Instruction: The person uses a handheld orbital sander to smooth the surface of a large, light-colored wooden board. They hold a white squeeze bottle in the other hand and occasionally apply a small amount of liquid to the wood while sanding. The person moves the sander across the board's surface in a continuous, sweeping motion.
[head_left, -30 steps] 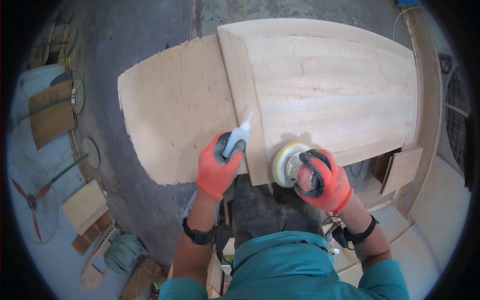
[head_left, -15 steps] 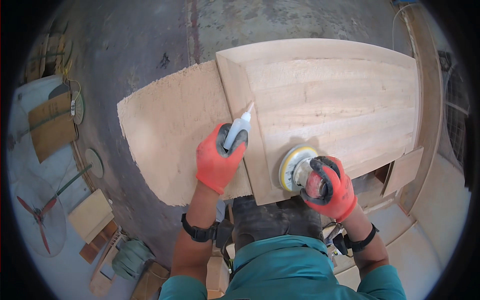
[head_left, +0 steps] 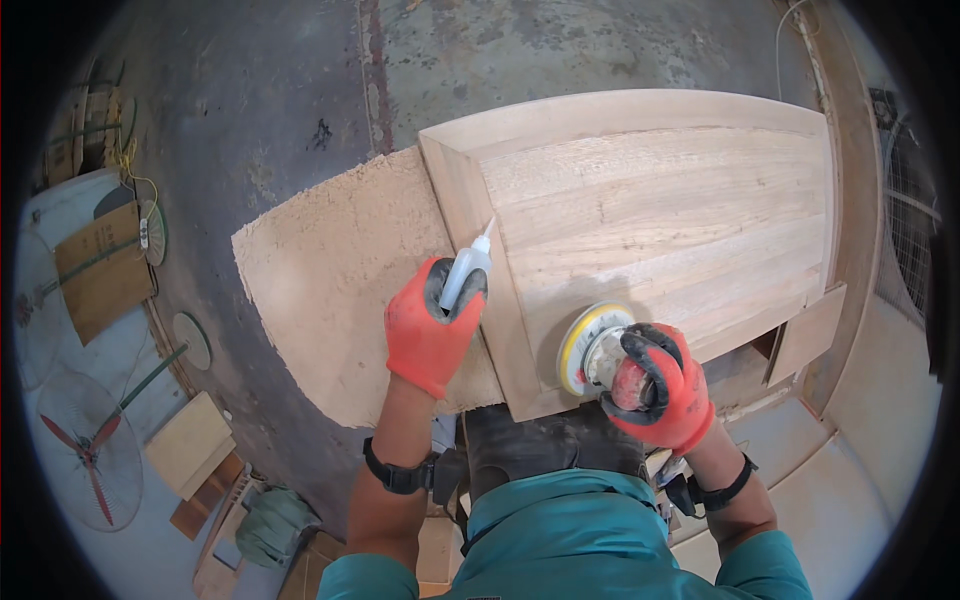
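My left hand (head_left: 430, 330), in an orange glove, grips a small white squeeze bottle (head_left: 466, 274). Its nozzle points up and to the right at the raised left frame strip of a wooden panel (head_left: 660, 200). My right hand (head_left: 660, 385), also gloved in orange, holds a round sander (head_left: 588, 348) with a yellow-edged pad. The pad is tilted against the near edge of the panel's flat centre. The panel lies on a rough chipboard sheet (head_left: 330, 290), which sticks out to the left under it.
Grey concrete floor (head_left: 260, 110) lies beyond the boards. At the left stand a floor fan (head_left: 85, 450), wooden offcuts (head_left: 190, 445) and a brown board (head_left: 100, 265). A small wooden block (head_left: 805, 335) leans at the panel's right corner. A long timber rail (head_left: 860, 200) runs along the right.
My left hand with the bottle has shifted slightly right along the frame strip. The view has moved, so the panel sits lower in the picture. The sander stays at the near edge.
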The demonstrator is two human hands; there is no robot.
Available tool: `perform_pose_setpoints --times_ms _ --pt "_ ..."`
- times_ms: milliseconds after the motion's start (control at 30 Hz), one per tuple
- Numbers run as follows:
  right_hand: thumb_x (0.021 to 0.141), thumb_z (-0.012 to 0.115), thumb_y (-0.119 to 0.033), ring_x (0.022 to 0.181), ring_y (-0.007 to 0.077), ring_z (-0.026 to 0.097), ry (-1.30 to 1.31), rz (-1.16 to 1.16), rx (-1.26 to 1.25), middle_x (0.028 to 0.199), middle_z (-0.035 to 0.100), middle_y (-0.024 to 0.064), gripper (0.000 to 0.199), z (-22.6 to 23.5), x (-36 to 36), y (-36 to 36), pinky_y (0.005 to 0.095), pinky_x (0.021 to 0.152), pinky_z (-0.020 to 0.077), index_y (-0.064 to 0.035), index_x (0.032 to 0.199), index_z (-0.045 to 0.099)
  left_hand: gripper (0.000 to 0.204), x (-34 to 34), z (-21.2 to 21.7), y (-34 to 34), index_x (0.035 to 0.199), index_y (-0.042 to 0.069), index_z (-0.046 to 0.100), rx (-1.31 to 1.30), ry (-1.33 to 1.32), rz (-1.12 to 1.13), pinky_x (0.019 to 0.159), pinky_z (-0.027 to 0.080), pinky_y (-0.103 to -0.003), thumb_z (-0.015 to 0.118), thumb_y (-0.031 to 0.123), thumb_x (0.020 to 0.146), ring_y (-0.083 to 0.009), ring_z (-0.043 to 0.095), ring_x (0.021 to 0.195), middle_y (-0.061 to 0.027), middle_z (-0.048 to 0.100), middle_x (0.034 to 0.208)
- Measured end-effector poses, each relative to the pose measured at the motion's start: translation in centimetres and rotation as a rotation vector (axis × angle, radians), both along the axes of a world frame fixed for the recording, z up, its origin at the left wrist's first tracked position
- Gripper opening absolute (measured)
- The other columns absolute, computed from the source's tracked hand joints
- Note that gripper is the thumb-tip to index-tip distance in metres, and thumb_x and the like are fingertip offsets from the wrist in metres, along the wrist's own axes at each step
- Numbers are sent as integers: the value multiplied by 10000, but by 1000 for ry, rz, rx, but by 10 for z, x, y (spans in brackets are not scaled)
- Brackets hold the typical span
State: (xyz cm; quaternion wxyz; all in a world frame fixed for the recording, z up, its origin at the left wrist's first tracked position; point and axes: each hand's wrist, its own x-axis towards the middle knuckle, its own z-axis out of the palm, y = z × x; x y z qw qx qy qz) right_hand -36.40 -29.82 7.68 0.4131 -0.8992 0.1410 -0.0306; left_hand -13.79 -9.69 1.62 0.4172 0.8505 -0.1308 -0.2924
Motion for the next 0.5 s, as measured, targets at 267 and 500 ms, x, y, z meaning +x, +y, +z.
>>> perform_pose_setpoints --times_ms 267,500 --pt "623 934 -128 1077 414 695 -1 2 8 1272 647 198 801 -2 2 -1 452 813 619 -99 1350 598 264 9 3 -7 980 53 676 44 50 29 695 533 -394 822 210 825 -344 661 731 -143 686 832" --pt "622 934 -133 1089 415 689 11 25 18 1270 646 203 816 -1 3 0 457 815 616 -103 1364 595 143 12 2 -8 992 23 670 -41 38 40 638 467 -299 733 95 887 -112 546 667 -46 625 766"
